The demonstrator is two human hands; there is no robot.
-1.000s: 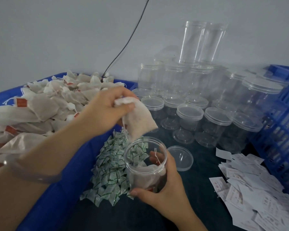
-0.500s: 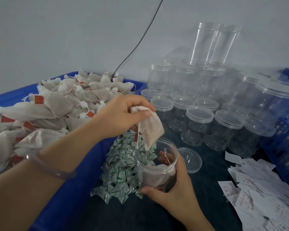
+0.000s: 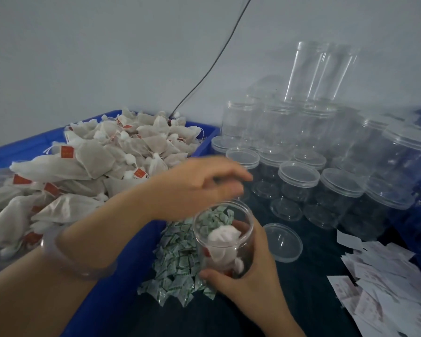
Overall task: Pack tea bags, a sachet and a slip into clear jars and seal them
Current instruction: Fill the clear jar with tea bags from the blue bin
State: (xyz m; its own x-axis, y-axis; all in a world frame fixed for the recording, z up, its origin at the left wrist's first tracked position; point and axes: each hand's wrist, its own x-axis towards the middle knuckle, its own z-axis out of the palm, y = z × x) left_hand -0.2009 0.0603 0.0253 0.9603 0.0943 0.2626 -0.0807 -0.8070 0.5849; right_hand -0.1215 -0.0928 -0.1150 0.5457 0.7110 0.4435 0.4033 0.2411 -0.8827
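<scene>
1. The right hand (image 3: 248, 271) grips the clear jar (image 3: 246, 249). The thumb is curled across the near lower wall, and the fingers are wrapped round the far side, visible through the plastic.
2. The jar is held roughly upright with its mouth uncovered. The hand hides the base, so I cannot tell whether it rests on the dark table (image 3: 314, 283).
3. White tea bags (image 3: 221, 242) fill the lower part of the jar. They are bunched together, so their number cannot be made out.
4. The left hand (image 3: 199, 183) hovers directly above the jar's mouth with its fingers stretched forward and loosely apart. Nothing is seen in it.
5. The left hand is blurred. I cannot tell whether its underside touches the jar's rim.
6. A clear bracelet (image 3: 66, 259) sits on the left wrist.
7. The sachet pile (image 3: 178, 271), green and white, lies just left of the gripped jar and against it. Part of the pile shows through the jar wall.
8. A loose lid (image 3: 282, 242) lies flat just right of the right hand.
9. Left of the grip, a heap of bags with red tags (image 3: 95, 166) fills the blue tray (image 3: 204, 139). It lies under and beyond the left forearm and is cut off at the frame's left edge.
10. Well to the right of the grip lie the slips (image 3: 374, 288), cut off by the right and bottom edges. Their print is too small to read.
11. Beyond the grip stand the empty jars (image 3: 299, 181), some lidded and some stacked. Their outlines merge and cannot be counted.
</scene>
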